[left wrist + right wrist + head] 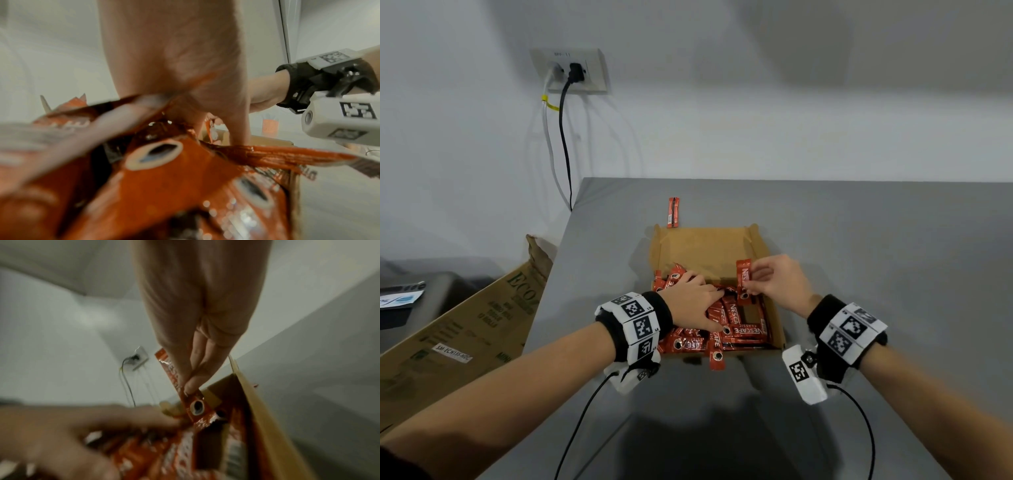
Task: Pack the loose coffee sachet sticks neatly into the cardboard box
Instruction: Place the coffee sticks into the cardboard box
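Note:
An open cardboard box [705, 246] lies flat on the grey table, its near half heaped with several red coffee sachet sticks [739, 330]. My left hand [695, 301] lies flat on that heap with fingers spread, pressing the sticks [164, 186] down. My right hand [774, 279] pinches one red stick [743, 282] upright over the box's right side; in the right wrist view thumb and fingers [191, 382] clamp its middle [197, 407]. One stick [715, 358] sticks out over the box's near edge. Another stick [673, 212] lies alone on the table beyond the box.
A large flattened carton [465, 329] leans against the table's left side. A wall socket [571, 70] with two cables [565, 147] hangs over the far left corner. Bare grey tabletop [876, 240] stretches right of the box. Cables run from both wrist cameras toward me.

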Available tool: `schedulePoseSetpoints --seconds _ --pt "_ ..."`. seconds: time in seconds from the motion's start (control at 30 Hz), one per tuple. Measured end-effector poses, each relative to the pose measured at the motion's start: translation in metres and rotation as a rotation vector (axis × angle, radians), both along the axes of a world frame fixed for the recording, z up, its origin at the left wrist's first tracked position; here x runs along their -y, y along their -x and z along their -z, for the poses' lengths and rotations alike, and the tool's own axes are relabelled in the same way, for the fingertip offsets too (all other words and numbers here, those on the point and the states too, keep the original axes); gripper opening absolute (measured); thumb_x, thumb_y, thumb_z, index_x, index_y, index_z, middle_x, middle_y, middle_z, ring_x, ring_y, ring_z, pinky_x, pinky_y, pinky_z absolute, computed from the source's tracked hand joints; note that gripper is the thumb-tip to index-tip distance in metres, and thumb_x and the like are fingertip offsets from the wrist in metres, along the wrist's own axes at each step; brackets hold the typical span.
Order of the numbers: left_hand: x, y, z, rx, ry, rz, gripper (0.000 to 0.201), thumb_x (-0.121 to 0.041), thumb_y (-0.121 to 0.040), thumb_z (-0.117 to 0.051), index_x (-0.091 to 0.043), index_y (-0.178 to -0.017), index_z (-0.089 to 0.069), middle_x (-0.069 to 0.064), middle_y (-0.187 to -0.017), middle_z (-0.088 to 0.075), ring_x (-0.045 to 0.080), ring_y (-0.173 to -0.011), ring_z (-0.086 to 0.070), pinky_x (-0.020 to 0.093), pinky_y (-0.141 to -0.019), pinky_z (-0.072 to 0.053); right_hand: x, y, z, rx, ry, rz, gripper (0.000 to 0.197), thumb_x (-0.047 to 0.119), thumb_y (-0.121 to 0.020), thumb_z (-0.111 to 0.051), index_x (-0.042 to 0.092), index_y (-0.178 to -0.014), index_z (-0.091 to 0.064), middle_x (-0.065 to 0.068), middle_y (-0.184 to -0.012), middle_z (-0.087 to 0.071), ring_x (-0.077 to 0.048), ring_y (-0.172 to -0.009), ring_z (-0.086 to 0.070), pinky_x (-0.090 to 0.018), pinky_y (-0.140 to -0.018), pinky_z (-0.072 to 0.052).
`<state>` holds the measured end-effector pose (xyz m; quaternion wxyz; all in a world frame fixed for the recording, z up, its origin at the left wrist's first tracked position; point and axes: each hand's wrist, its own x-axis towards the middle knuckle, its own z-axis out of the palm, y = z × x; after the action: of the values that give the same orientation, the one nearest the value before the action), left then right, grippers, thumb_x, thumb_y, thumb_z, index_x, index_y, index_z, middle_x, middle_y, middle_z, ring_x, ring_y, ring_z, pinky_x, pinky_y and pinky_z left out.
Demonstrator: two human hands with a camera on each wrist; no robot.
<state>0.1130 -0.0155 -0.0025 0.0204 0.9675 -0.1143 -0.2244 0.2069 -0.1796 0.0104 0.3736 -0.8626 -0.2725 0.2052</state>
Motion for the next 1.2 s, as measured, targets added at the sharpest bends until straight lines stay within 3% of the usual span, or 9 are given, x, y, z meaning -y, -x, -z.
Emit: schedulePoseSetpoints --seconds 0.07,0.17,0.27,0.37,0.63,0.83,0.9,1.0,1.2 --pt "0.000 0.000 -0.001 0.000 0.011 -0.004 0.075 -0.058 -0.090 -0.042 -0.010 -0.146 -0.027 0.006 -0.140 -0.044 0.025 -0.128 -0.033 0.042 -0.115 -0.009 -0.003 0.005 0.009 0.156 0.116 -0.118 0.016 0.009 -0.082 -0.068 0.007 -0.098 -0.070 -0.001 -0.087 -0.067 -0.007 -0.074 -0.062 -0.011 -0.072 -0.050" --pt "0.000 0.000 -0.003 -0.002 0.017 -0.003 0.072 -0.057 -0.090 -0.043 -0.009 -0.143 -0.033 0.008 -0.136 -0.047 0.025 -0.127 -0.035 0.041 -0.116 -0.010 -0.006 0.010 0.016 0.337 0.272 -0.263 0.015 0.010 -0.087 -0.060 0.007 -0.097 -0.071 -0.007 -0.096 -0.070 -0.018 -0.088 -0.064 -0.027 -0.083 -0.051" --pt "0.000 0.000 -0.005 -0.013 0.018 0.005 0.068 -0.055 -0.091 -0.043 -0.007 -0.139 -0.040 0.010 -0.134 -0.049 0.024 -0.126 -0.038 0.040 -0.116 -0.009 -0.010 0.009 0.018 0.441 0.394 -0.293 0.017 0.008 -0.088 -0.054 0.007 -0.095 -0.070 -0.009 -0.096 -0.068 -0.024 -0.090 -0.063 -0.034 -0.082 -0.051" --pt "-0.001 0.000 -0.008 -0.011 0.052 -0.008 0.063 -0.054 -0.090 -0.045 -0.007 -0.133 -0.047 0.008 -0.126 -0.054 0.023 -0.119 -0.043 0.035 -0.111 -0.017 -0.016 0.011 0.015 0.504 0.489 -0.309 0.017 0.006 -0.089 -0.050 0.007 -0.097 -0.064 -0.010 -0.098 -0.066 -0.029 -0.090 -0.061 -0.038 -0.078 -0.050" --pt "-0.003 0.000 -0.009 -0.001 0.125 -0.064 0.069 -0.052 -0.086 -0.055 -0.011 -0.139 -0.041 0.007 -0.130 -0.038 0.021 -0.119 -0.038 0.031 -0.103 -0.032 -0.019 0.009 0.021 0.452 0.484 -0.322 0.013 0.004 -0.082 -0.061 0.006 -0.095 -0.060 -0.011 -0.100 -0.064 -0.030 -0.092 -0.061 -0.036 -0.077 -0.049" --pt "-0.002 0.002 -0.010 -0.006 0.079 -0.043 0.071 -0.054 -0.087 -0.052 -0.009 -0.140 -0.039 0.008 -0.134 -0.036 0.023 -0.124 -0.034 0.032 -0.108 -0.025 -0.008 0.005 0.018 0.496 0.468 -0.251 0.017 0.005 -0.086 -0.054 0.010 -0.096 -0.067 -0.006 -0.101 -0.065 -0.027 -0.094 -0.060 -0.036 -0.079 -0.050" --pt "-0.002 0.002 -0.010 -0.010 0.067 -0.040 0.072 -0.055 -0.087 -0.051 -0.009 -0.141 -0.038 0.009 -0.135 -0.036 0.025 -0.126 -0.033 0.033 -0.109 -0.022 -0.005 0.006 0.015 0.579 0.495 -0.228 0.010 0.013 -0.086 -0.058 0.015 -0.092 -0.066 -0.001 -0.101 -0.062 -0.023 -0.097 -0.056 -0.034 -0.076 -0.049" --pt "-0.002 0.001 -0.010 -0.018 0.063 -0.037 0.073 -0.055 -0.087 -0.050 -0.009 -0.142 -0.036 0.008 -0.137 -0.037 0.025 -0.127 -0.032 0.034 -0.110 -0.020 0.003 0.002 0.013 0.524 0.516 -0.221 0.015 0.024 -0.082 -0.067 0.016 -0.093 -0.063 0.001 -0.103 -0.056 -0.020 -0.101 -0.050 -0.030 -0.076 -0.042" --pt "-0.002 -0.002 -0.007 -0.022 0.049 -0.014 0.073 -0.057 -0.087 -0.048 -0.010 -0.141 -0.037 0.006 -0.143 -0.037 0.023 -0.132 -0.030 0.039 -0.115 -0.012 0.004 -0.002 0.020 0.495 0.462 -0.180 0.006 0.015 -0.083 -0.064 0.012 -0.083 -0.059 -0.003 -0.095 -0.054 -0.023 -0.086 -0.055 -0.031 -0.070 -0.047"
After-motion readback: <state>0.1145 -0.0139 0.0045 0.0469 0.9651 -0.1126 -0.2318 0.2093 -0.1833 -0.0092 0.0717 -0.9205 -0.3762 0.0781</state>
